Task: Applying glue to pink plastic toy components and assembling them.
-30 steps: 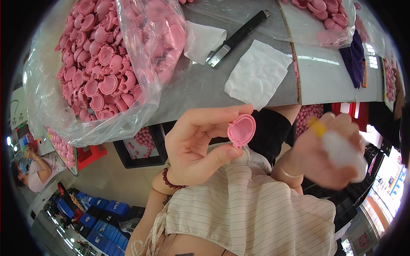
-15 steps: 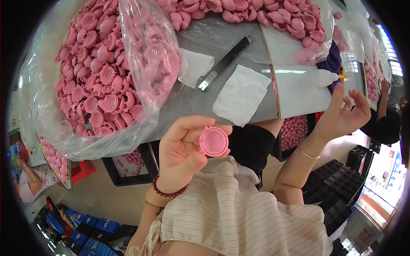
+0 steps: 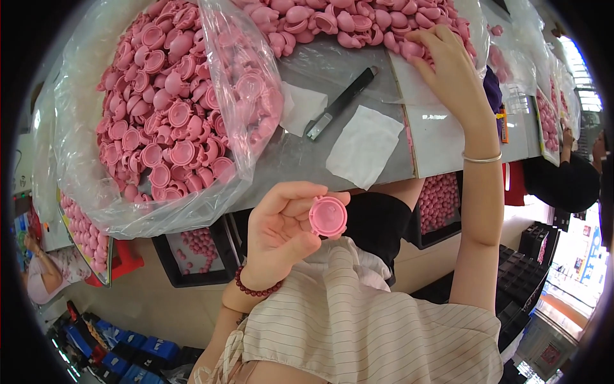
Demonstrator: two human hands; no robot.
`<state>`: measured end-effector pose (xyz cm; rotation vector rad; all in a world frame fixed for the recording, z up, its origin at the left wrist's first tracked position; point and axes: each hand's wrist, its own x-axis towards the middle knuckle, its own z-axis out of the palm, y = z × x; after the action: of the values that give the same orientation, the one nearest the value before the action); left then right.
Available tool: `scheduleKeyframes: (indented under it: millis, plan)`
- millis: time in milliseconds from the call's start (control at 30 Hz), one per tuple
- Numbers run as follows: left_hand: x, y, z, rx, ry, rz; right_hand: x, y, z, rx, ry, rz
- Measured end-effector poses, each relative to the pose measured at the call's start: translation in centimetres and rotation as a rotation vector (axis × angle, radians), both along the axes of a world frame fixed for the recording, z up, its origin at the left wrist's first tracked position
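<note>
My left hand (image 3: 281, 224) is closed on a pink round plastic piece (image 3: 329, 216), shaped like a shallow cup with a raised rim. Its hollow side faces up, and the hand keeps it above my lap, close to the table edge. My right hand (image 3: 451, 73) reaches across the table to the heap of pink pieces (image 3: 358, 22) at the far side. There the thumb and index finger are apart, with pink pieces showing beside their tips; no piece is plainly held.
A clear plastic bag (image 3: 153, 214) full of pink pieces takes up the table's left side. Near the middle lie a black utility knife (image 3: 342, 102) and a white cloth (image 3: 366, 147). Black trays (image 3: 198, 278) with pink pieces are below table level. Other people sit at both sides.
My right hand has swung from the right side of the table up and inward to the far heap. My left hand still holds the pink piece, shifted slightly right in the picture.
</note>
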<state>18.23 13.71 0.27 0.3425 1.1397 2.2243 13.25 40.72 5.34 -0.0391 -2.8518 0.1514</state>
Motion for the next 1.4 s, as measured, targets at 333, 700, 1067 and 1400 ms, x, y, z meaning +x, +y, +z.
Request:
scheduleKeyframes:
  millis: [333,700,1067,1400]
  plan:
    - [-0.2,0.3,-0.3,0.119,-0.02,-0.112,1.0,0.8,-0.7,0.044,0.109,0.099]
    - [-0.2,1.1,-0.1,0.009,-0.008,-0.07,1.0,-0.7,-1.5,0.04,0.106,0.139]
    - [-0.1,0.8,0.1,-0.028,-0.034,-0.011,1.6,-0.7,-1.0,-0.218,0.092,0.266]
    - [-1.0,0.6,-1.3,0.186,-0.067,-0.17,11.6,-2.2,-2.1,-0.547,-0.065,-0.203]
